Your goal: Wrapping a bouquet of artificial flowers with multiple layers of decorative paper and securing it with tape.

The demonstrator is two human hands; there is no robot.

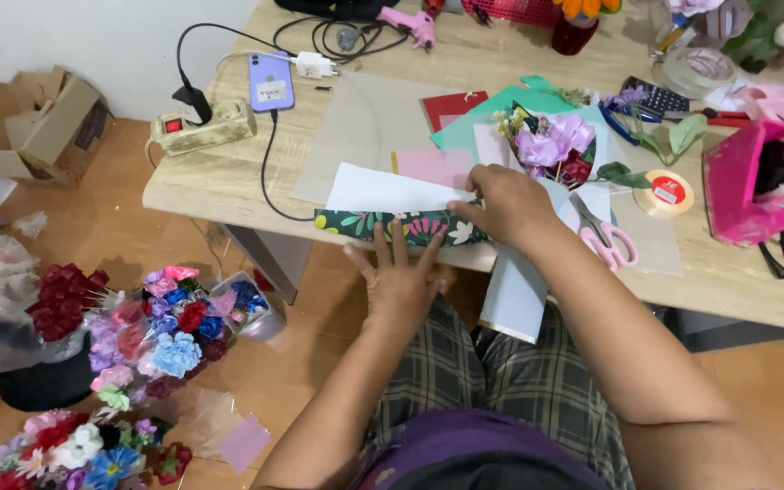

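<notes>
My right hand (504,204) rests on the table's front edge, fingers pinching a white sheet of paper (383,191) against a dark floral-patterned strip (383,226). Just below the table edge, my left hand (398,274) is spread flat with fingers apart, fingertips touching the underside of the floral strip. A pale blue sheet (514,295) hangs down off the edge beside my right wrist. A small bouquet with purple ribbon flowers (555,145) lies just beyond my right hand.
Pink-handled scissors (605,238), a tape roll (665,192) and a pink box (748,181) lie to the right. A phone (270,82) and power strip (201,127) sit at the left end. Flower bouquets (165,331) and cardboard boxes (34,122) stand on the floor.
</notes>
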